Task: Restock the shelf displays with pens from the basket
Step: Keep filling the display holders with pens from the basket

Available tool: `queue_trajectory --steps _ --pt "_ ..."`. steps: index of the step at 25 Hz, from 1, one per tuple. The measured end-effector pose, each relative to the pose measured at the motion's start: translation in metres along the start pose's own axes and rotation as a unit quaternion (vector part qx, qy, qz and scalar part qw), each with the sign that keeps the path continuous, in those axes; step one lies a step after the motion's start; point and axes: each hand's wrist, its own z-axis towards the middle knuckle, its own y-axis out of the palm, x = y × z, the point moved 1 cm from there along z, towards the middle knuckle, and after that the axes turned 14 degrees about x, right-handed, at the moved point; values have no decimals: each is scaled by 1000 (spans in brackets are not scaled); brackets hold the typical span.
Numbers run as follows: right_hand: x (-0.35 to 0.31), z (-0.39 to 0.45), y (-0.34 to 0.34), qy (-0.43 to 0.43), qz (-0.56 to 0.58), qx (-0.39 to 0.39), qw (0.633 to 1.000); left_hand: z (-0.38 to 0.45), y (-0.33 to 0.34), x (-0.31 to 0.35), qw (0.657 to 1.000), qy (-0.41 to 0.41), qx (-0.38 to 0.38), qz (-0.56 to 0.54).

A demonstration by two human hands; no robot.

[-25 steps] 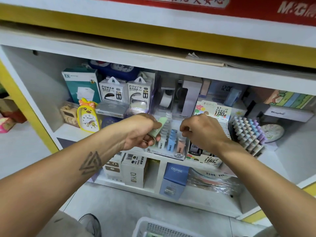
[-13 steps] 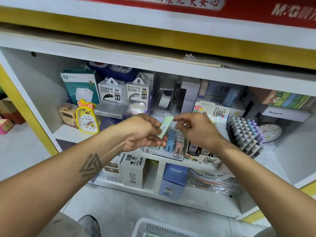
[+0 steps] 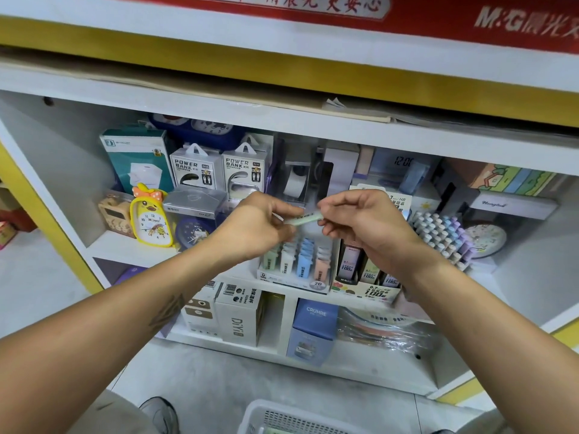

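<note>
2 hands on 1 pale green pen case (image 3: 305,218): left hand (image 3: 257,228) pinches its left end, right hand (image 3: 365,223) its right end, fingers closed, above display tray (image 3: 294,278).

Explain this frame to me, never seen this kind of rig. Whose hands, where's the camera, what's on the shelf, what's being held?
There is no machine here: a person wears a wide-angle camera on the head, looking forward and down, so both bare arms reach in from the bottom of the picture.

The left hand and the right hand meet in front of a white shop shelf. Between them they hold a small pale green case, lying roughly level, one hand on each end.

Just below the hands sits a display tray with rows of similar small cases in green, white, blue and pink. To the left stand a yellow duck clock and two power bank boxes; to the right, a rack of pastel pens.

At the bottom edge you can see the rim of a white basket on the floor.
</note>
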Motion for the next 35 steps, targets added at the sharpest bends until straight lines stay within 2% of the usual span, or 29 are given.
queue_trajectory --steps 3,6,10,13,16,18,19,24,35 --pt "5 1 -3 -29 -52 36 998 7 -5 -8 994 9 1 105" --pt "10 2 -5 -71 -77 45 994 8 -12 -16 959 88 -28 269" --pt "17 11 6 -151 -137 67 977 1 -19 -32 925 122 -120 339" --pt "22 18 19 -247 -247 94 932 -3 -17 -42 895 123 -195 382" --pt "23 27 37 -334 -384 112 853 -6 -15 -45 885 114 -217 397" --pt "22 39 49 -333 -461 98 816 -7 -13 -44 883 110 -219 401" --pt "22 44 54 -318 -488 81 809 -8 -13 -43 883 107 -219 401" --pt "34 52 70 -280 -533 11 799 -7 -10 -40 881 113 -217 406" --pt "32 59 91 -242 -582 -63 774 3 -4 -36 873 114 -213 425"
